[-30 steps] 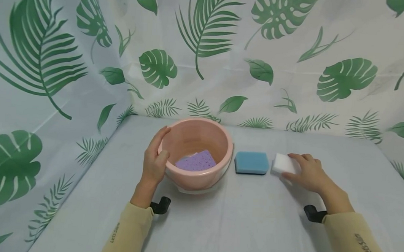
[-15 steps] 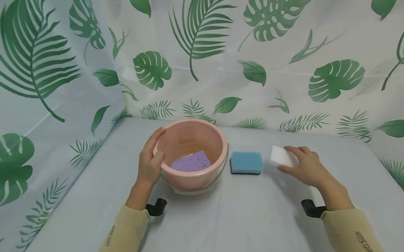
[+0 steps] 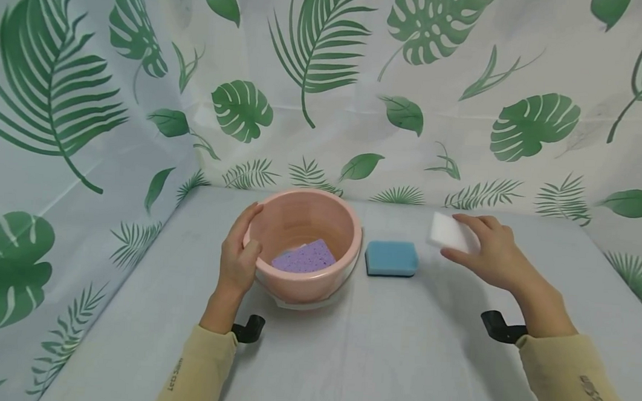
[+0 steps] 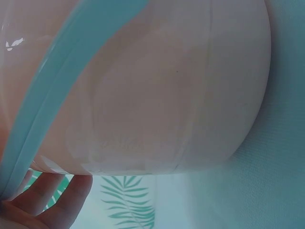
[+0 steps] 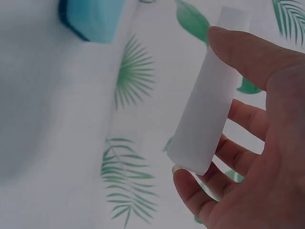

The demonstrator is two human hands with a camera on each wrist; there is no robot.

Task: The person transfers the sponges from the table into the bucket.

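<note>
My left hand (image 3: 239, 254) grips the left rim of a pink bucket (image 3: 308, 289), thumb on the near side and fingers on the outside. Inside the bucket lies a purple speckled sponge (image 3: 306, 258). A pale handle strip (image 4: 52, 90) crosses the bucket's wall in the left wrist view. To the right, my right hand (image 3: 492, 252) pinches a white sponge block (image 3: 450, 233) between thumb and fingers, held above the table. In the right wrist view the white block (image 5: 209, 100) shows edge-on. A blue sponge (image 3: 391, 258) with a dark underside lies between bucket and right hand.
A pale cloth covers the table (image 3: 400, 350). Behind it and on the left rise white curtains (image 3: 346, 129) printed with green leaves. Dark wrist mounts (image 3: 502, 327) sit under both sleeves.
My right hand has taken hold of the white sponge block and lifted it off the table. The left hand keeps its grip on the bucket; the view shifted slightly.
</note>
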